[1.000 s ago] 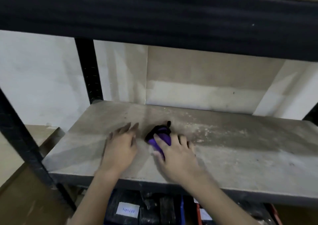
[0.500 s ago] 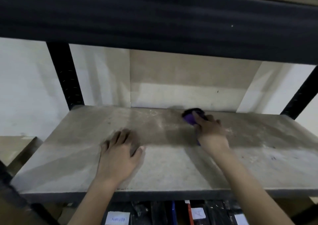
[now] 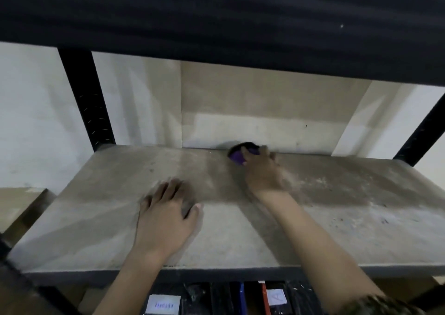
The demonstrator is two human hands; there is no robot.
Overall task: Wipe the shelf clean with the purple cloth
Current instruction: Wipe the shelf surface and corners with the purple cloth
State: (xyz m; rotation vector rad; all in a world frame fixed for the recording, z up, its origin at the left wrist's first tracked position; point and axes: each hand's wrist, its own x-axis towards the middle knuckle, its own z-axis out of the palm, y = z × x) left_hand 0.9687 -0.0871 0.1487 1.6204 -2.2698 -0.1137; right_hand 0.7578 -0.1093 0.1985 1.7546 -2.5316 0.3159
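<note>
Grey dust lies over much of the shelf (image 3: 240,237), so judge the wiping as partly done at best. From the head view, the only one you have, your right hand (image 3: 262,172) is stretched to the far edge, just right of centre, where the board meets the pale back panel (image 3: 265,102). It grips the purple cloth (image 3: 237,156), bunched up under the fingers and pressed onto the board close against the panel. Your left hand (image 3: 163,220) grasps nothing; it lies flat on the near-left part of the board, fingers spread and thumb out to the right, bracing you.

Left of the cloth the board looks smoother and more even, which suggests that side has had a pass, though the blur makes this uncertain. Right of your right hand a band of pale grit and specks (image 3: 337,187) runs toward the right upright, and more marks dot the near-right area. That right half looks like the main work left, along with the far-right corner.

Below the shelf's front edge, dark boxes with white labels (image 3: 163,304) show on the lower level.
</note>
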